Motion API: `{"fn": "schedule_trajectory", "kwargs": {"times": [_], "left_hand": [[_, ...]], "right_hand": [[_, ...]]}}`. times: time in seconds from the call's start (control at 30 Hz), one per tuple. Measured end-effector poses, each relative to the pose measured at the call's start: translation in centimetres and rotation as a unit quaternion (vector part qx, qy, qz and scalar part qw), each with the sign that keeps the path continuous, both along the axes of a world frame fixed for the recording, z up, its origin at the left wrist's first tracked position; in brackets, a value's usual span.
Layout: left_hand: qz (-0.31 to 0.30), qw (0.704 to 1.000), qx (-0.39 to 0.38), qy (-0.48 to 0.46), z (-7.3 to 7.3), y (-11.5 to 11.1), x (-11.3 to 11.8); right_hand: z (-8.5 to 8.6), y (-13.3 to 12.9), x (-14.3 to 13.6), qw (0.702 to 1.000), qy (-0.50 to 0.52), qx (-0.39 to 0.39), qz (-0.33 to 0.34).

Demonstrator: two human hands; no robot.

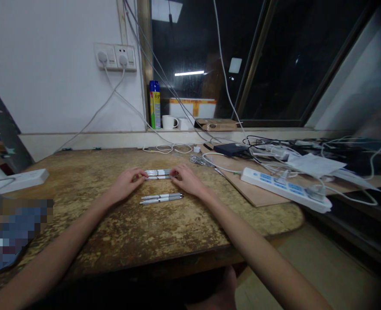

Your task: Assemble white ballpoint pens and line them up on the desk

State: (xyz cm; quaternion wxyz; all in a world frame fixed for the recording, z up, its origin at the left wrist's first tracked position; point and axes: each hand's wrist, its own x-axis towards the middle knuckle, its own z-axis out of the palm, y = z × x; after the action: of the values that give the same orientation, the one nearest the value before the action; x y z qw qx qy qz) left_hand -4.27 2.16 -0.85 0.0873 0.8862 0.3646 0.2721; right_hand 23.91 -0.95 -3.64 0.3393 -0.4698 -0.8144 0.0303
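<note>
Several white and grey pens (158, 174) lie side by side in a row on the worn wooden table (122, 232). My left hand (128, 182) is closed at their left ends, thumb and fingers pinched together. At the grey right ends, my right hand (187, 178) is closed in the same way, its fingertips partly hiding them. Nearer to me, two more pens (162, 198) of the same look lie close together, with neither hand touching them.
At the right, a white power strip (285, 189) lies across a brown board (238, 185), among tangled cables and papers (317, 165). Another power strip (32, 178) is at the left. A spray can (155, 105) and a white mug (170, 122) stand on the windowsill.
</note>
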Motion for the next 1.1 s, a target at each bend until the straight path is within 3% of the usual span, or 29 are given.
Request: {"fn": "schedule_trajectory", "kwargs": {"times": [0.17, 0.37, 0.57, 0.8, 0.97, 1.1], "left_hand": [[-0.037, 0.998, 0.051, 0.030, -0.6, 0.0, 0.4], [-0.049, 0.996, 0.069, 0.027, -1.0, -0.7, 0.7], [-0.008, 0.992, 0.114, 0.048, -0.3, -0.4, 1.0], [-0.014, 0.996, 0.068, 0.051, 0.7, -0.2, 1.1], [0.012, 0.997, 0.062, 0.050, 0.9, -0.9, 1.2], [0.032, 0.992, 0.091, 0.086, 0.9, -1.3, 1.7]], "right_hand": [[-0.3, 0.1, -0.2, 0.999, -0.030, 0.004, -0.029], [-0.8, 0.6, -0.1, 0.999, -0.035, 0.000, -0.012], [0.1, 0.2, -0.7, 1.000, -0.007, 0.008, 0.014], [0.2, 0.1, -1.8, 0.998, 0.037, -0.035, 0.024], [0.3, -0.3, -2.6, 0.999, 0.008, -0.022, 0.049], [0.5, -0.2, -2.4, 0.999, -0.028, -0.018, 0.033]]}}
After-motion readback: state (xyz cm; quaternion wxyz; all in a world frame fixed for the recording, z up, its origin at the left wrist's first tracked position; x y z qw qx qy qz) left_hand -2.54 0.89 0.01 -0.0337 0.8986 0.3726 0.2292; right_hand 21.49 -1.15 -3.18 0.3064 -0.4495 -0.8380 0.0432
